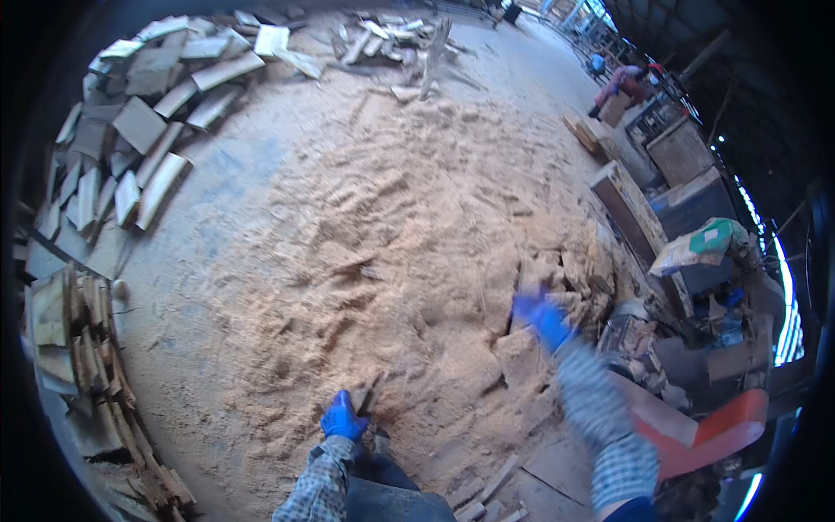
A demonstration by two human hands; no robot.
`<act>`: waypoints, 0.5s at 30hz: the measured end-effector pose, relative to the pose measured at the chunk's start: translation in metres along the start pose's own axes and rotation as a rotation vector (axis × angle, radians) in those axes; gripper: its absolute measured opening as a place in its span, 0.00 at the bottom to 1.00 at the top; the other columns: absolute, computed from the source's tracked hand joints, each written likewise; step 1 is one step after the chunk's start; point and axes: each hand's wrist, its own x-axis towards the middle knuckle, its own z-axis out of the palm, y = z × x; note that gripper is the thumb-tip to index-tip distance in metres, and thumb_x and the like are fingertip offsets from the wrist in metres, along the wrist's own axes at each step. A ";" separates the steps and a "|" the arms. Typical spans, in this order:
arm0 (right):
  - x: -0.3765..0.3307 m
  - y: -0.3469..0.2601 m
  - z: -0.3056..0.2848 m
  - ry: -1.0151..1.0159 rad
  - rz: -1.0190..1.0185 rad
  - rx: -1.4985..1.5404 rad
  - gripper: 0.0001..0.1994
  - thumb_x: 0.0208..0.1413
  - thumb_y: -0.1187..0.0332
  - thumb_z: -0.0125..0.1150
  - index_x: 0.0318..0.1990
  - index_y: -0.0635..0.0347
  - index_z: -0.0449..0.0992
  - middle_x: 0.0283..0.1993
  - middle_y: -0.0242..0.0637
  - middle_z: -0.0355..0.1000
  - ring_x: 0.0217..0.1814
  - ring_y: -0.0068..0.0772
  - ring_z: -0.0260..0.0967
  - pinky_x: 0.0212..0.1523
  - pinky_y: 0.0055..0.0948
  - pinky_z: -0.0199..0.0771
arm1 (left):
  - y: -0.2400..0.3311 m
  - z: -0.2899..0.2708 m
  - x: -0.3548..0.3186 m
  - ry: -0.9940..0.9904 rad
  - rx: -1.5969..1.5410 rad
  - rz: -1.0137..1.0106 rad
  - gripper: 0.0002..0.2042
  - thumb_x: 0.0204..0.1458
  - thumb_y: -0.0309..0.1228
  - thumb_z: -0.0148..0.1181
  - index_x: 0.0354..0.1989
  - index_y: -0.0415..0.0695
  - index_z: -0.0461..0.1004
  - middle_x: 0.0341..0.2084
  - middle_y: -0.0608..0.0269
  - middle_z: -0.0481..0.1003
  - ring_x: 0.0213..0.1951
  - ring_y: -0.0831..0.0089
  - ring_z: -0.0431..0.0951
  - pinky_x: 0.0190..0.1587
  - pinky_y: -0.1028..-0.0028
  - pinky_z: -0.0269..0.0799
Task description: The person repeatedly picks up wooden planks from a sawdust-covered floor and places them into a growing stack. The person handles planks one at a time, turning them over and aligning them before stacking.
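Down on the head view: left hand [343, 418] in a blue glove, curled shut on a thin wood scrap [366, 394] sticking up from the sawdust [383, 235] — low, near the knee. Right hand [541, 316] blurred, also blue-gloved, reaching over a heap of wood pieces [570, 283]; grip impossible to tell. Stacked offcuts [130, 130] along the left — another person [622, 87] far off, upper right.

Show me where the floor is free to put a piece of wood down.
Free: the sawdust floor between the wood slab piles at left and the machines at right. Crowded: the wood pieces near the right hand, and scraps beside the left hand.
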 end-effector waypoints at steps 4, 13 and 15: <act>-0.151 0.206 0.097 -0.263 0.382 -0.571 0.18 0.52 0.58 0.61 0.42 0.64 0.75 0.39 0.40 0.75 0.38 0.29 0.71 0.41 0.28 0.72 | -0.011 -0.069 -0.076 0.151 0.004 0.054 0.31 0.36 0.43 0.66 0.50 0.47 0.63 0.41 0.46 0.70 0.39 0.48 0.74 0.39 0.53 0.70; -0.331 0.325 0.083 -0.460 1.173 -0.493 0.17 0.57 0.59 0.53 0.50 0.57 0.69 0.43 0.45 0.74 0.36 0.44 0.74 0.28 0.41 0.73 | -0.171 -0.238 -0.265 0.398 -0.280 -0.323 0.48 0.31 0.53 0.67 0.60 0.37 0.56 0.47 0.37 0.69 0.45 0.48 0.73 0.46 0.61 0.70; -0.325 0.325 0.101 -0.427 1.227 -0.598 0.17 0.57 0.59 0.53 0.50 0.56 0.68 0.43 0.45 0.74 0.36 0.44 0.74 0.28 0.42 0.72 | -0.221 -0.277 -0.321 0.433 -0.319 -0.387 0.53 0.29 0.56 0.68 0.60 0.30 0.53 0.48 0.33 0.68 0.49 0.50 0.72 0.50 0.62 0.68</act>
